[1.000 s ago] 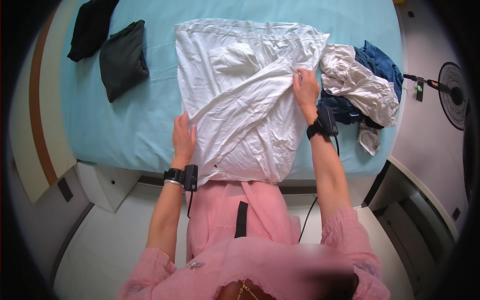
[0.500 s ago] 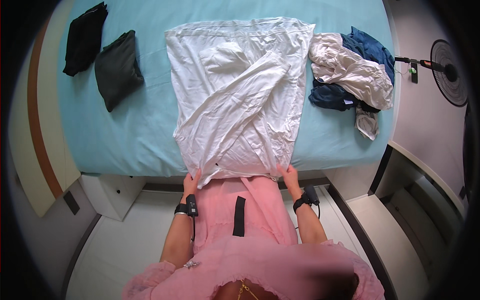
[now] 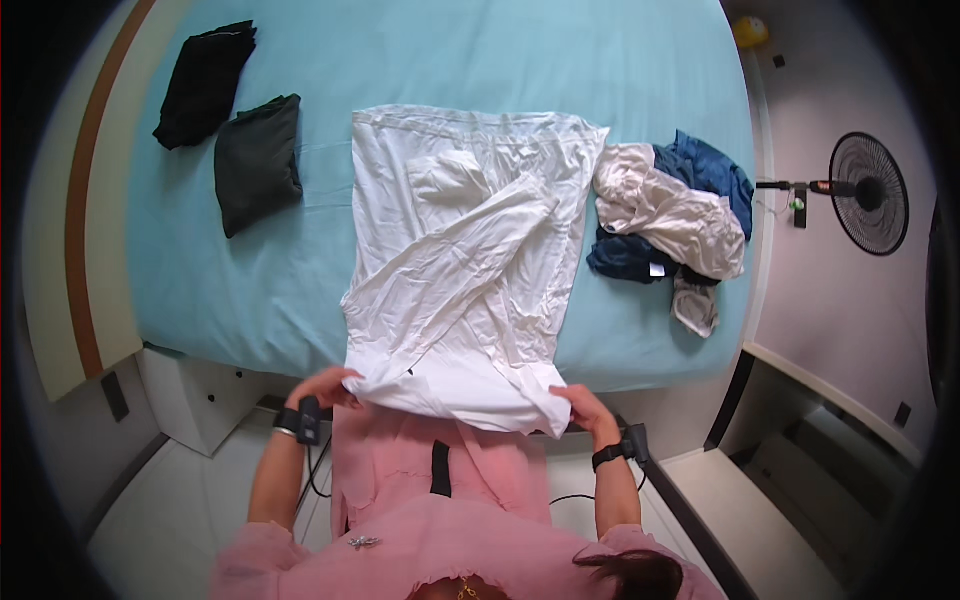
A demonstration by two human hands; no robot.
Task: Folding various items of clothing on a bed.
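A white long-sleeved shirt (image 3: 440, 290) lies spread on the bed, its sleeves crossed over its middle. Its near end hangs toward me past the mattress edge and is raised a little in a curve. My left hand (image 3: 335, 386) pinches the left corner of that end, and my right hand (image 3: 588, 408) pinches the right corner. Both sets of fingers are closed on the cloth, partly hidden by it. The fabric sags between the two hands, above my pink dress.
A light-blue sheet (image 3: 300, 300) covers the bed. Folded black clothing (image 3: 205, 85) and a folded dark-grey garment (image 3: 258, 165) lie at the left. A crumpled heap of beige and blue clothes (image 3: 680, 210) sits at the right. Beyond it stands a black fan (image 3: 868, 193).
My hands have spread further apart and hold the shirt's near end, which now rises and billows between them. The view has shifted, so the bed sits lower in the picture.
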